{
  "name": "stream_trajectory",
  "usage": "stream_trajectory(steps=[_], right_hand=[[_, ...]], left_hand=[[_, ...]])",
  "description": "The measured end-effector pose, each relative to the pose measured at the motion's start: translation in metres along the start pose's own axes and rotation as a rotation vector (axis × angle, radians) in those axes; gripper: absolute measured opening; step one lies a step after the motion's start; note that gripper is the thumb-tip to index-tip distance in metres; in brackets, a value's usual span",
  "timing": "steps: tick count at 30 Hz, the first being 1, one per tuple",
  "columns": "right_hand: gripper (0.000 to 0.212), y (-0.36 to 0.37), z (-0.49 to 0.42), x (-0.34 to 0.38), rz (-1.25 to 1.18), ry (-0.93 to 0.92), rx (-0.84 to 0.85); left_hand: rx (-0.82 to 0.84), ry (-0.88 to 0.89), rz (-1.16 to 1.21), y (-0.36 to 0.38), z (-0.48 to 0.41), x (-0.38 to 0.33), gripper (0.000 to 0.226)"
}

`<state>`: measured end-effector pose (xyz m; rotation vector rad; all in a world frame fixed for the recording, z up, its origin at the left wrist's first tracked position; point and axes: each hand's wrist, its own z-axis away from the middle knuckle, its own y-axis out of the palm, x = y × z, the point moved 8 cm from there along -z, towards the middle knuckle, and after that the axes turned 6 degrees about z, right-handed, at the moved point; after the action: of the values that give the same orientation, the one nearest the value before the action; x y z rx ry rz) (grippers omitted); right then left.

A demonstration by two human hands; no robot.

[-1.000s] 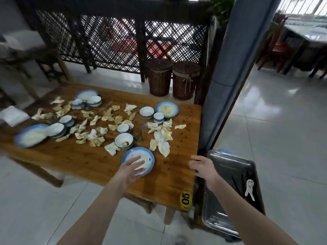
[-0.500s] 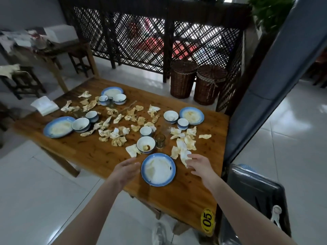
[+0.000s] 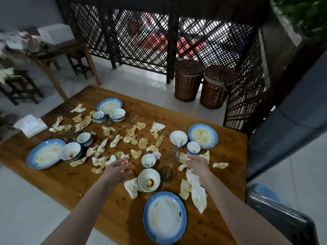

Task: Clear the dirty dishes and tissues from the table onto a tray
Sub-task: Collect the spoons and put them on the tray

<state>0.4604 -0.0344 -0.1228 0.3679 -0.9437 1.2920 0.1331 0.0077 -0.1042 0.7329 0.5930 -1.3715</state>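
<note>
- Apparently mid-reach, the two hands are apart over the wooden counter (image 3: 70, 183). The left hand (image 3: 116, 171) hovers with fingers spread and holding nothing, above crumpled tissues (image 3: 198, 197) scattered among the dishes.
- The right hand (image 3: 198, 164) stretches toward tissues beside a small cup (image 3: 149, 160); whether it already pinches one cannot be told.
- A stained bowl (image 3: 149, 180) and a blue-rimmed plate (image 3: 164, 217) sit nearest the person, untouched. Judging by the reach, the loose paper is the first target, probably so the dishes can be stacked cleanly.
- The metal tray (image 3: 283, 220) waits low, off the counter's right end, near the right arm for short carries; its contents are mostly out of frame.
</note>
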Motion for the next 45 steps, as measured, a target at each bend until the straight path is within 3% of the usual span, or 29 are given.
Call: stream_trajectory(steps=[16,32,40,45], right_hand=[[0.029,0.040,-0.110,0.032,0.063,0.003,-0.041],[0.021,0.057,-0.109,0.057,-0.021,0.055,-0.298],[0.027,0.124,-0.088,0.106,-0.100,0.012,-0.320],[0.024,0.188,-0.090,0.125,-0.184,0.041,-0.208]], left_hand=[[-0.008,-0.054,-0.092,-0.007,-0.086,-0.027,0.026],[0.245,-0.167,-0.145,0.007,-0.179,-0.086,0.021],[0.265,-0.149,-0.146,-0.030,-0.209,-0.145,0.028],[0.228,-0.159,-0.148,-0.065,-0.229,-0.167,0.027]])
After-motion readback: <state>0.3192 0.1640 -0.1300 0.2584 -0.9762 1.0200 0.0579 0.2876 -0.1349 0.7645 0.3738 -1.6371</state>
